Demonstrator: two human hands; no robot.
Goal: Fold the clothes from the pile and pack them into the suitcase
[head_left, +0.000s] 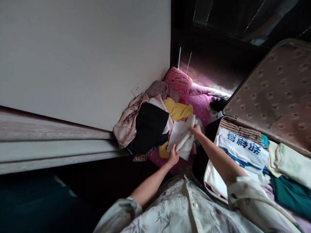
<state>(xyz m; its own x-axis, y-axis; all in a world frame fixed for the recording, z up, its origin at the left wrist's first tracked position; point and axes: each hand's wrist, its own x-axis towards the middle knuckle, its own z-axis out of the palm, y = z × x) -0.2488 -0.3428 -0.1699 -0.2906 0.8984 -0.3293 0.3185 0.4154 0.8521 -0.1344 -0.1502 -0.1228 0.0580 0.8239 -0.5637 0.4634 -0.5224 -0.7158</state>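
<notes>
A white garment (pixel 182 132), partly folded over into a roll along one side, is held up between my two hands. My left hand (pixel 174 156) grips the near end of the folded edge. At the far end, my right hand (pixel 195 130) has its fingers closed round the same fold. Beneath and beyond the cloth lies a heap of clothes: a black garment (pixel 152 127) to the left, a yellow garment (pixel 178 109) behind it, and a pale pink patterned cloth (pixel 125 129) by the wall. Which kind of garment I hold cannot be made out.
An open suitcase (pixel 206 176) with several folded clothes lies to the right, its patterned lid (pixel 274 94) raised. A white wall (pixel 85 58) with a socket (pixel 136 90) borders the left. A red-pink pillow (pixel 178 82) rests in the corner on pink bedding (pixel 200 103).
</notes>
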